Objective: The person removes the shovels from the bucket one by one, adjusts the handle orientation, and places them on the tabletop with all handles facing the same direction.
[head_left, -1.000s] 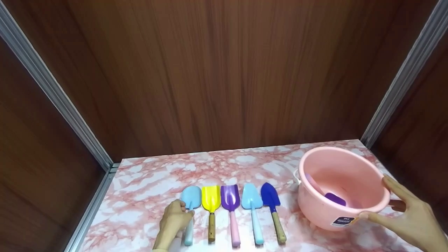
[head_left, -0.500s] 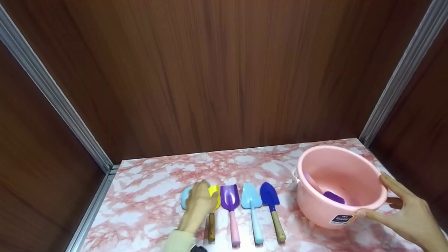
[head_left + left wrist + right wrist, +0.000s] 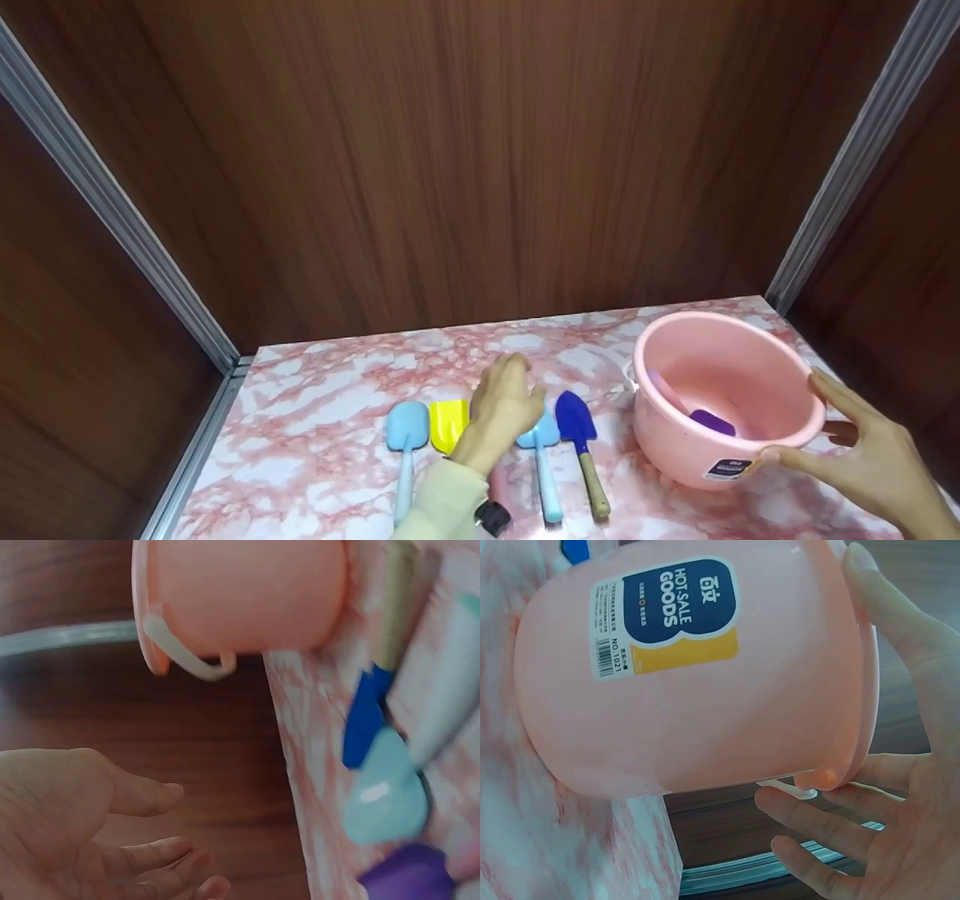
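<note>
My left hand [image 3: 504,401] hovers, fingers loose and holding nothing, over the purple shovel, whose pink handle [image 3: 498,484] shows below the sleeve. In the left wrist view the purple blade [image 3: 411,879] lies flat. To its left are a yellow shovel [image 3: 448,424] and a light blue shovel [image 3: 407,426]. On its right lie a second light blue shovel [image 3: 546,469] and a dark blue trowel [image 3: 576,420] with a wooden handle. My right hand [image 3: 874,450] grips the rim of a pink bucket [image 3: 686,450], thumb in front and fingers at the right side.
Inside the bucket lies another shovel with a purple blade [image 3: 712,422]. A pale bucket handle [image 3: 184,656] hangs at its side. Brown wood-grain panels [image 3: 480,165] with metal corner strips [image 3: 847,165] enclose the marbled pink-and-white table [image 3: 315,420].
My left hand has moved rightward, from the leftmost light blue shovel past the yellow one to above the purple one. The shovels stay in place. My right hand keeps holding the bucket.
</note>
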The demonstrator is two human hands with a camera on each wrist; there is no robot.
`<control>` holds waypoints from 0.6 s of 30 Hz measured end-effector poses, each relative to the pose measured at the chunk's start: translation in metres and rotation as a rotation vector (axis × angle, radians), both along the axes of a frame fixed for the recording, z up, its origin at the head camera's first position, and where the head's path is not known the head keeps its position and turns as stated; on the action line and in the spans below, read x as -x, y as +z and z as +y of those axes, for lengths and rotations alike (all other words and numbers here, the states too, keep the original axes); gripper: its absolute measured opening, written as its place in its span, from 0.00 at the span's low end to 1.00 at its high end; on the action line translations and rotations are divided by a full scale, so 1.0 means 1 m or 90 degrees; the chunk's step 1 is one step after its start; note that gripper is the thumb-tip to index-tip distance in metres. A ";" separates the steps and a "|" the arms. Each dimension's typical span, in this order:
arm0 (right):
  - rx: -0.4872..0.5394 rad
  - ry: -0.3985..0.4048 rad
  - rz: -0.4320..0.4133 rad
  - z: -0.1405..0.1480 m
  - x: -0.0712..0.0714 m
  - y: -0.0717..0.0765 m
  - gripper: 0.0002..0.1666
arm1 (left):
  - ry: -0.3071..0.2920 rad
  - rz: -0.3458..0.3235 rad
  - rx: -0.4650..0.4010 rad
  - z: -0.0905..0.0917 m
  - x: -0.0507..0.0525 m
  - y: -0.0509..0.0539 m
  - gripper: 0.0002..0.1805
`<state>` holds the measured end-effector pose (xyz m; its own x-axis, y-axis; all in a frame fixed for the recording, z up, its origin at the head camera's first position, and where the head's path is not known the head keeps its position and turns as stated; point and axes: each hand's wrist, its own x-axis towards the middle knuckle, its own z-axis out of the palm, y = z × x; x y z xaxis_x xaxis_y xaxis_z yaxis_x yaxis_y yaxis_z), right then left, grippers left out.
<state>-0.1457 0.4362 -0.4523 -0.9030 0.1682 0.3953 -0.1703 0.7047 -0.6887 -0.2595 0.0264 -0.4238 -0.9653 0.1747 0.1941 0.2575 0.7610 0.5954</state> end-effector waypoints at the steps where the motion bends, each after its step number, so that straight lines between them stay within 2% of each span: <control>1: 0.001 0.000 0.001 0.000 -0.001 0.000 0.68 | -0.008 -0.004 0.000 0.006 -0.001 0.003 0.17; 11: 0.013 -0.006 0.005 0.002 -0.005 0.000 0.68 | -0.076 0.047 0.054 0.061 -0.001 0.035 0.21; 15: 0.000 -0.009 0.000 0.001 -0.004 0.000 0.68 | -0.094 0.060 0.071 0.083 -0.003 0.042 0.22; 18: -0.009 -0.010 0.000 0.001 -0.003 0.000 0.68 | -0.121 0.071 0.066 0.099 -0.006 0.041 0.20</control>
